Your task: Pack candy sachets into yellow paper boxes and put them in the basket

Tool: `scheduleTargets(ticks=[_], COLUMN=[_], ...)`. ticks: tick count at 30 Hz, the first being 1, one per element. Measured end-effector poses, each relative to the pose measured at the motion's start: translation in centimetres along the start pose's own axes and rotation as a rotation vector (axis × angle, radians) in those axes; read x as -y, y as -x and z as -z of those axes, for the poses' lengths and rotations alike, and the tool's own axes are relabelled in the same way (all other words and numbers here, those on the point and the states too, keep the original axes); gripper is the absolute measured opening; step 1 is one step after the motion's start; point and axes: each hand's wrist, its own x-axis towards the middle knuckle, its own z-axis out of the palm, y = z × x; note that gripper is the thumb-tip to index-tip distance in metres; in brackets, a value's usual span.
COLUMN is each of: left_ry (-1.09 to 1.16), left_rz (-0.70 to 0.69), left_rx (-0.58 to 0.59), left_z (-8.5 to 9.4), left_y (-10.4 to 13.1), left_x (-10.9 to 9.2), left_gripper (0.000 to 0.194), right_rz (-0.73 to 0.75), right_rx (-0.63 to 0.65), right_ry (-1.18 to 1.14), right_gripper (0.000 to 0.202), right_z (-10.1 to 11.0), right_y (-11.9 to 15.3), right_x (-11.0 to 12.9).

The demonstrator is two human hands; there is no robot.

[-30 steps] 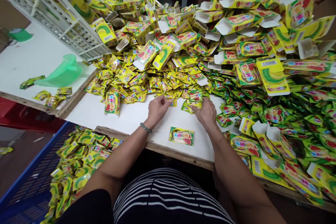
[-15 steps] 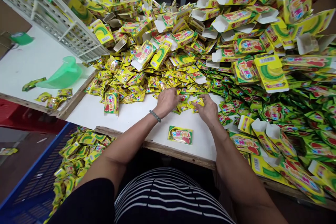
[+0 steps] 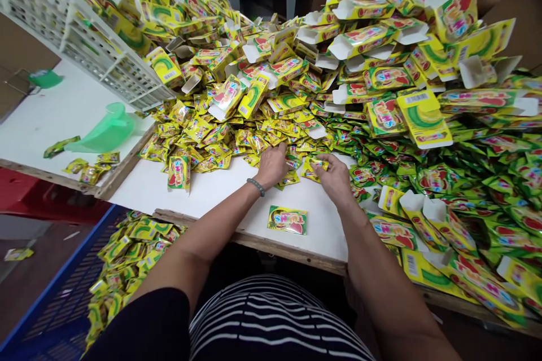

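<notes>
My left hand [image 3: 273,168], a beaded bracelet at its wrist, is at the front edge of a heap of small yellow candy packets [image 3: 215,132]. Its fingers are curled down among them, and what they hold, if anything, is hidden. To its right, my right hand [image 3: 335,179] pinches a yellow candy packet [image 3: 312,169] by its right side, close to the white tabletop. A few loose packets lie between the two hands. Nearer to me, a flat yellow-green candy box [image 3: 287,220] lies on the table. Another small box [image 3: 179,172] leans against the heap at left.
Open printed boxes [image 3: 376,34] are piled behind the packets. Green packets [image 3: 440,177] spread at right. A white plastic crate [image 3: 114,62] leans at left beside a green scoop [image 3: 105,130]. Below the table's wooden edge stands a blue crate [image 3: 59,287] full of yellow packets.
The view has shifted slightly. Both hands stay at the front of the heap; the right hand still pinches a yellow packet, and the left fingers have shifted slightly among the packets.
</notes>
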Motion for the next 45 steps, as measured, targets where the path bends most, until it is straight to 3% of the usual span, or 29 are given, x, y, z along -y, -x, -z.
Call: scheduleTargets(ticks=[6, 11, 15, 18, 21, 25, 28, 34, 37, 39, 41, 45], left_ry=[-0.051, -0.005, 0.168, 0.417, 0.871, 1.434, 1.571, 1.457, 1.399, 1.264, 0.990, 0.109], left_rz=[0.110, 0.102, 0.079, 0.161, 0.222, 0.268, 0.269, 0.223, 0.202, 0.167, 0.076, -0.277], left_rx=[0.074, -0.006, 0.025, -0.011, -0.085, -0.008, 0.034, -0.006, 0.088, 0.176, 0.170, -0.147], left_z=[0.3, -1.3, -1.9, -2.1, -2.2, -1.7, -1.1, -1.2, -0.7, 0.4, 2.0, 4.6], left_y=[2.1, 3.1, 3.2, 2.8, 2.3, 2.5, 2.8, 2.8, 2.3, 1.6, 0.5, -2.8], left_x=[0.3, 0.5, 0.9, 1.2, 1.5, 1.1, 0.7, 1.0, 1.4, 1.4, 0.9, -1.1], left_gripper=[0.024, 0.035, 0.047, 0.052, 0.038, 0.025, 0.024, 0.041, 0.045, 0.044, 0.041, 0.041], right_rz=[-0.264, -0.402, -0.431, -0.403, -0.312, -0.212, -0.142, -0.113, -0.137, -0.147, -0.155, -0.151], right_rx=[-0.055, -0.007, 0.037, 0.021, -0.044, -0.006, 0.054, 0.168, 0.261, 0.214, 0.065, -0.155], right_ry=[-0.380, -0.660, -0.673, -0.690, -0.782, -0.761, -0.651, -0.582, -0.655, -0.632, -0.586, -0.547], right_gripper=[0.038, 0.047, 0.049, 0.049, 0.051, 0.054, 0.046, 0.050, 0.048, 0.044, 0.043, 0.043], right_z=[-0.7, -1.5, -2.0, -2.3, -2.4, -2.8, -3.0, -2.7, -2.4, -2.1, -1.7, -1.1], right_y=[-0.3, -0.4, -0.1, 0.1, 0.6, 1.4, 1.6, 1.6, 1.7, 1.5, 1.1, 0.3], right_x=[0.7, 1.8, 2.1, 2.2, 2.7, 3.6, 3.9, 3.9, 3.9, 3.7, 3.3, 2.8])
